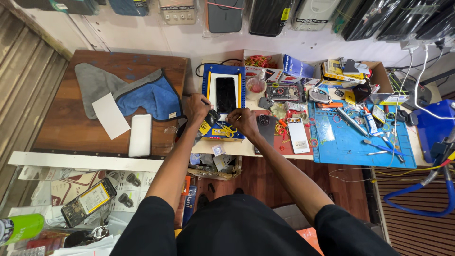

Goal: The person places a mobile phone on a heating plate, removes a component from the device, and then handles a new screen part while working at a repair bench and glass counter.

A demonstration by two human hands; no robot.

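A black phone (226, 94) lies face up in a white frame on a blue and yellow holder (207, 81). My left hand (196, 109) is at the holder's lower left and grips a thin dark tool (205, 102). My right hand (242, 121) sits just below the phone with its fingers pinched on something small that I cannot make out. Between the two hands lies a small dark piece (212, 116), and yellow-handled scissors (229, 129) rest on the holder's lower end.
On the brown board (61, 123) at left lie a grey cloth (97, 83), a blue cloth (154, 98), a white card (110, 115) and a white phone case (141, 135). Right of my hands are two phones (298, 135) and a blue mat (358, 142) with tools. Boxes crowd the back.
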